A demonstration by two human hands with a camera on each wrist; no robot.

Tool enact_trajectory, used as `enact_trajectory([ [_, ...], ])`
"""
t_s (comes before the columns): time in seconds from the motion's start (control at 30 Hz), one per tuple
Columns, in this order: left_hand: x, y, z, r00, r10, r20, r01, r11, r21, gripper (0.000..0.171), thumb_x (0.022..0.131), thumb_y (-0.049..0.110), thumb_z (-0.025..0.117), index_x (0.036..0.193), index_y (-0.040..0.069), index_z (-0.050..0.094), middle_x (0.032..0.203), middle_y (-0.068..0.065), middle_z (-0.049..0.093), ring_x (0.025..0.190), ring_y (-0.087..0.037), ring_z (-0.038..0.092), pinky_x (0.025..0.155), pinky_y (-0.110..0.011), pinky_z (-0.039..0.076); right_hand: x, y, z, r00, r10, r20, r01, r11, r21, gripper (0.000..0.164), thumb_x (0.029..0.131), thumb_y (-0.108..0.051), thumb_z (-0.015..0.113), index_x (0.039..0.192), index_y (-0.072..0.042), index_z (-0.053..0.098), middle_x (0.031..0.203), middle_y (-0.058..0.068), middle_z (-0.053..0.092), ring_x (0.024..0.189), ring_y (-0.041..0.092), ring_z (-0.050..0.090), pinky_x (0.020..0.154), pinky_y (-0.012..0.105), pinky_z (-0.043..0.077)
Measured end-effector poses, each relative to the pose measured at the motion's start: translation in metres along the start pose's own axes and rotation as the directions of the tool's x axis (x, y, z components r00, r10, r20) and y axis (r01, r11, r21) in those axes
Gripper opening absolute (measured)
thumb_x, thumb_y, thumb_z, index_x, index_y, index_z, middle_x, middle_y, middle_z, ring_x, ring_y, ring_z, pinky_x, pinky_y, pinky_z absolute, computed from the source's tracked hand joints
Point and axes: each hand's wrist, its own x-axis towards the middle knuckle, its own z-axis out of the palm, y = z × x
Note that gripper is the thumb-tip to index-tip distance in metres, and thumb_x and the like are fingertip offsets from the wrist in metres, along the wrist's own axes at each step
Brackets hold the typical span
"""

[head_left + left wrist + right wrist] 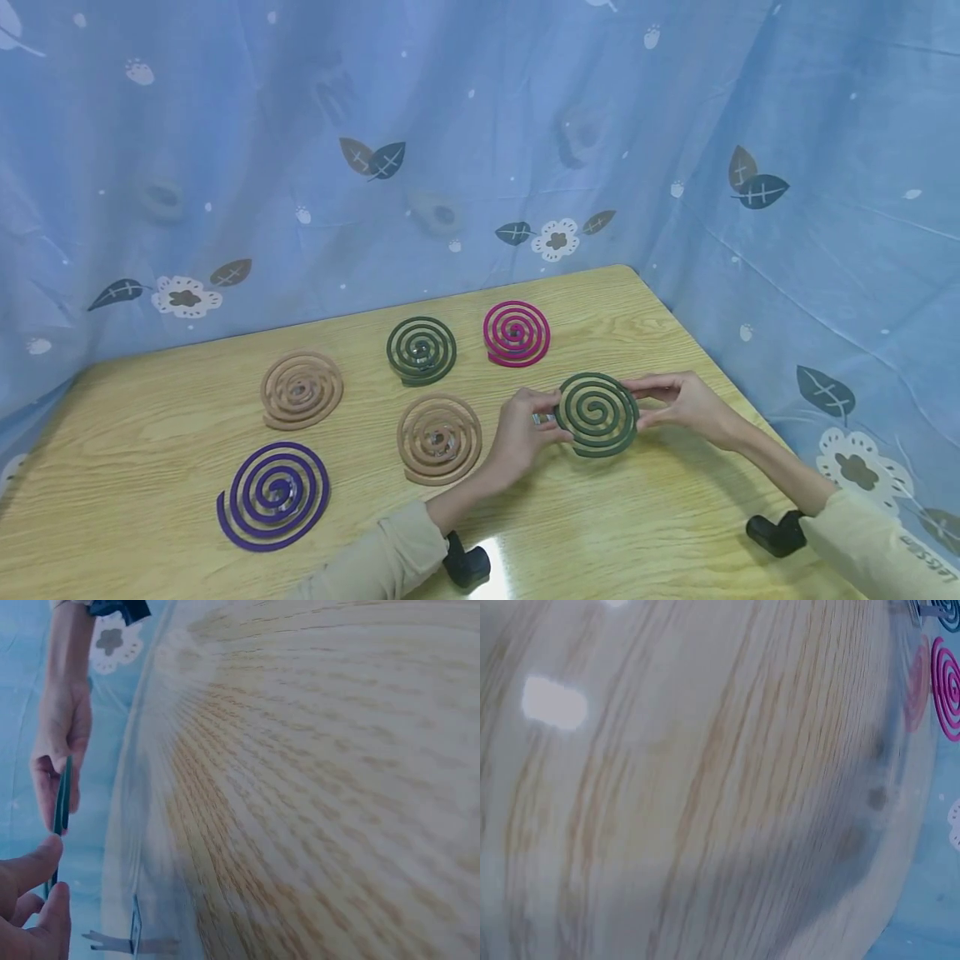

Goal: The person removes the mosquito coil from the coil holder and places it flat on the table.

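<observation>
A green mosquito coil (597, 408) is held above the wooden table, its flat spiral facing the head camera. My left hand (517, 442) pinches its left edge between fingers and thumb. On the opposite edge, my right hand (690, 408) pinches it too. In the left wrist view the coil (63, 796) appears edge-on between the right hand (64, 731) and the left hand (34, 904). A small metal stand (136, 926) is on the table below it, partly hidden by the left fingers in the head view. Neither hand shows in the right wrist view.
Other coils sit on small metal stands: a pink one (516, 334), another green one (422, 351), two tan ones (302, 390) and a purple one (273, 497). A blue patterned curtain (450, 125) borders the wooden table (637, 533) at the back and right.
</observation>
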Motion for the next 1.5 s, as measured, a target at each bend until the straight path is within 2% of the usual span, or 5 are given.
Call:
enact_trajectory([
  [0.4,0.004,0.001,0.009,1.0,0.03,0.007,-0.03,0.997,0.068,0.05,0.067,-0.007,0.081,0.115,-0.01,0.064,0.099,-0.013,0.057,0.09,-0.021,0.062,0.077,-0.018,0.056,-0.002,0.01,-0.013,0.999,-0.009,0.041,0.011,1.0,-0.03,0.055,0.076,0.004,0.076,0.124,0.015,0.053,0.118,-0.008,0.064,0.102,0.007,0.062,0.084,0.027,0.057],
  [0.77,0.008,-0.004,0.019,1.0,-0.011,0.018,0.01,1.0,0.02,0.05,0.066,-0.012,0.081,0.112,-0.013,0.063,0.104,-0.018,0.057,0.085,-0.022,0.064,0.073,-0.015,0.056,-0.003,0.02,-0.021,0.995,-0.013,0.098,0.014,1.0,-0.008,0.054,0.077,0.004,0.075,0.125,0.015,0.052,0.122,-0.008,0.063,0.105,0.01,0.062,0.084,0.028,0.057],
  [1.17,0.016,-0.004,0.027,1.0,0.008,0.022,-0.012,0.986,0.166,0.048,0.066,-0.007,0.082,0.11,-0.011,0.065,0.1,-0.017,0.065,0.081,-0.018,0.065,0.069,-0.013,0.055,-0.003,0.025,-0.028,0.988,-0.004,0.152,0.004,1.0,-0.001,0.053,0.082,0.006,0.07,0.128,0.017,0.048,0.123,-0.008,0.062,0.102,0.009,0.063,0.084,0.023,0.055],
  [1.37,0.021,-0.005,0.029,0.998,-0.018,0.059,0.01,0.99,0.142,0.044,0.066,-0.011,0.081,0.107,-0.011,0.066,0.098,-0.017,0.068,0.082,-0.019,0.068,0.069,-0.015,0.056,-0.003,0.025,-0.03,0.985,0.035,0.167,-0.031,0.999,-0.03,0.055,0.082,0.003,0.071,0.13,0.016,0.047,0.123,-0.008,0.063,0.103,0.007,0.062,0.085,0.023,0.055],
  [1.5,0.023,-0.003,0.029,0.997,0.005,0.075,-0.021,0.978,0.207,0.041,0.065,-0.008,0.083,0.102,-0.009,0.067,0.096,-0.015,0.068,0.081,-0.017,0.068,0.068,-0.013,0.055,-0.002,0.026,-0.032,0.983,0.04,0.178,-0.034,0.999,-0.037,0.054,0.082,0.002,0.072,0.129,0.016,0.048,0.123,-0.006,0.064,0.103,0.007,0.062,0.086,0.023,0.054],
])
